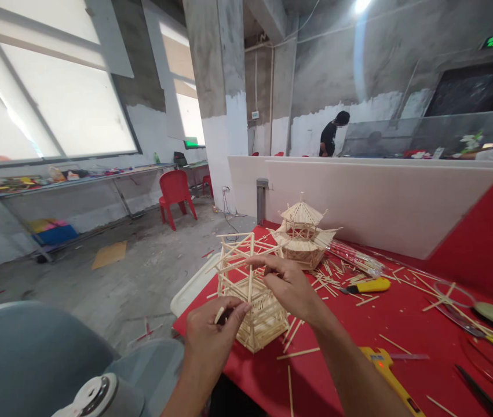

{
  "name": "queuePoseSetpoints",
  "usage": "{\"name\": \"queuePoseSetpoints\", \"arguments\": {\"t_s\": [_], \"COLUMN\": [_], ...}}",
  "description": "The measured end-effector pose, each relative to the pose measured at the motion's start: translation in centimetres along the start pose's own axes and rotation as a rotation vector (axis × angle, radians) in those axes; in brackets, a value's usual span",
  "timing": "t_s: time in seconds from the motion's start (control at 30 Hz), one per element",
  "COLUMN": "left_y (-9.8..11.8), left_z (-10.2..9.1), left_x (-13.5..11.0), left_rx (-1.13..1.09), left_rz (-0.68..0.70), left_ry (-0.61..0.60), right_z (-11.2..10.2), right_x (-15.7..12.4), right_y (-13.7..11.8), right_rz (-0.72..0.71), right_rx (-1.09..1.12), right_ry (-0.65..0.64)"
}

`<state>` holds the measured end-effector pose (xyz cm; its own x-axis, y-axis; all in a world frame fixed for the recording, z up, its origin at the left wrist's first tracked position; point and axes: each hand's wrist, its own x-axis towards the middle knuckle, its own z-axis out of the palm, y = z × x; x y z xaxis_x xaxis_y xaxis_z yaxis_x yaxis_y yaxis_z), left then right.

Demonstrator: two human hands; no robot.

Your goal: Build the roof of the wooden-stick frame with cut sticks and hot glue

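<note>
A half-built stick model (252,301) with an open frame on top stands near the corner of the red table (402,336). My left hand (211,333) is closed in a pinch beside the model's lower left, holding a short stick end. My right hand (287,284) reaches over the model, fingers curled and pinching a thin stick of the upper frame. Behind it stands a finished stick pagoda (302,234).
Loose sticks lie scattered over the table, with a yellow utility knife (368,285), a bag of sticks (354,259), a yellow tool (389,376) and scissors (467,324). A white partition (380,197) backs the table. A red chair (175,194) and a person (331,136) are farther off.
</note>
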<state>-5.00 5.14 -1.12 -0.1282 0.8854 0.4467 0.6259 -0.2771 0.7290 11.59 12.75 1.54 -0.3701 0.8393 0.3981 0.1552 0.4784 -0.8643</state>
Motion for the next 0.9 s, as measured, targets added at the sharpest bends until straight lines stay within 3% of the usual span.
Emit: {"name": "queuePoseSetpoints", "arguments": {"t_s": [0.27, 0.43, 0.57, 0.73, 0.83, 0.9], "left_y": [0.1, 1.0, 3.0, 5.2, 5.5, 5.2], "left_z": [-0.6, -1.6, -2.2, -1.4, 0.2, 1.3], "left_x": [-0.5, -2.1, -3.2, -3.8, -4.9, -5.9], "left_rx": [-0.002, -0.182, -0.521, -0.626, -0.63, -0.559], "left_rz": [-0.025, -0.091, -0.053, 0.123, 0.09, -0.025], "left_ry": [0.011, 0.069, 0.164, 0.275, 0.353, 0.325], "right_z": [0.0, -0.2, 1.4, 3.8, 4.4, 4.3], "right_x": [-1.5, -5.0, -8.1, -10.5, -11.9, -13.1], "right_y": [-0.5, -2.2, -3.6, -3.7, -3.3, -2.8], "right_rz": [0.018, -0.162, -0.299, -0.367, -0.34, -0.331], "right_rx": [-0.08, -0.241, -0.267, -0.371, -0.387, -0.35], "right_ry": [0.061, 0.215, 0.126, -0.029, -0.048, -0.043]}}
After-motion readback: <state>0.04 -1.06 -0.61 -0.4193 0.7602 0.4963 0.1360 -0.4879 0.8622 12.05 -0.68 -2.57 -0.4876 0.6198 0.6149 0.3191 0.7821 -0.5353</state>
